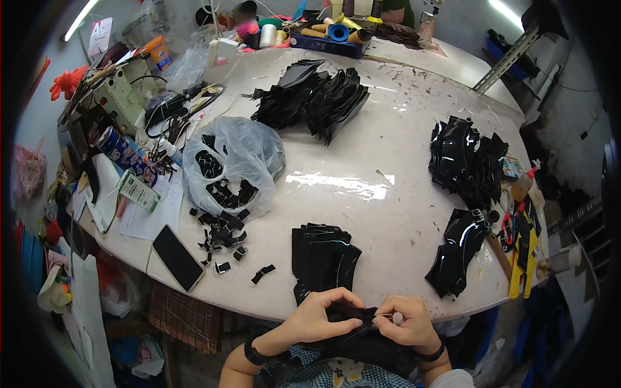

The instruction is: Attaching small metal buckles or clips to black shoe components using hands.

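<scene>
At the table's near edge, my left hand point(315, 318) is closed on a black glossy sheet piece point(362, 339), its thumb and forefinger pinching the upper edge. My right hand point(407, 322) pinches the same edge, fingertips close to the left ones. A small whitish bit point(397, 318) shows among the right fingers; I cannot make out what it is. The piece hangs over my lap, partly hidden by the hands. Just beyond them lies a stack of black glossy pieces point(323, 258). Loose small black tabs point(223, 231) are scattered to the left, spilling from a clear plastic bag point(266, 155).
A phone point(178, 258) lies at the left edge. Bigger black piles point(310, 97) sit at the back, with two more stacks point(466, 158) on the right. Yellow-handled scissors point(524, 262) lie at the far right. A blue tray point(317, 44) holds thread spools.
</scene>
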Motion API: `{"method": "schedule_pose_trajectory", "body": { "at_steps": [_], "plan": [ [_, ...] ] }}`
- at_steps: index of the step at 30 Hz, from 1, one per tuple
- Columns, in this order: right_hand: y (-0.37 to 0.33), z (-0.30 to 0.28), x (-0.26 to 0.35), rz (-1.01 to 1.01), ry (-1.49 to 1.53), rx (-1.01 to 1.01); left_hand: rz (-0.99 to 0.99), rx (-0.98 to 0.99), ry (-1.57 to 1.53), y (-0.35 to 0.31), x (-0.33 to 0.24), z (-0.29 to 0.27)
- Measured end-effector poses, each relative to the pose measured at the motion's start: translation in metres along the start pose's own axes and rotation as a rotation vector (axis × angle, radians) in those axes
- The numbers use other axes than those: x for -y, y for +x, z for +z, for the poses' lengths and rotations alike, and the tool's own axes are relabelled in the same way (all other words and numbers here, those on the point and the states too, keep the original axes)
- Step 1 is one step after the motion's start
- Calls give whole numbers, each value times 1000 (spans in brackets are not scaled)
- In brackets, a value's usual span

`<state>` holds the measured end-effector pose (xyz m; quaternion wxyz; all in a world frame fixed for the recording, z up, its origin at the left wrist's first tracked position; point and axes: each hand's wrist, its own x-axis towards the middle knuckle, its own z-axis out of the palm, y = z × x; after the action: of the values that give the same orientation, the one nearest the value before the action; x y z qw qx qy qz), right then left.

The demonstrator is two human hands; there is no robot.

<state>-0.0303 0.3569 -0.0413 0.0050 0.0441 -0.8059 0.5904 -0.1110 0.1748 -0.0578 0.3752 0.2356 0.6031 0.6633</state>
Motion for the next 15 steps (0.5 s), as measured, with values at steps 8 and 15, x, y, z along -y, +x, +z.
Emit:
{"method": "schedule_pose_trajectory", "body": {
  "at_steps": [8,15],
  "plan": [
    [0,6,-4,-57,-71,-55,73,-123,173,-5,0,9],
    [10,11,5,-24,-225,-195,126,-212,339,-6,-2,13]
  ]
}}
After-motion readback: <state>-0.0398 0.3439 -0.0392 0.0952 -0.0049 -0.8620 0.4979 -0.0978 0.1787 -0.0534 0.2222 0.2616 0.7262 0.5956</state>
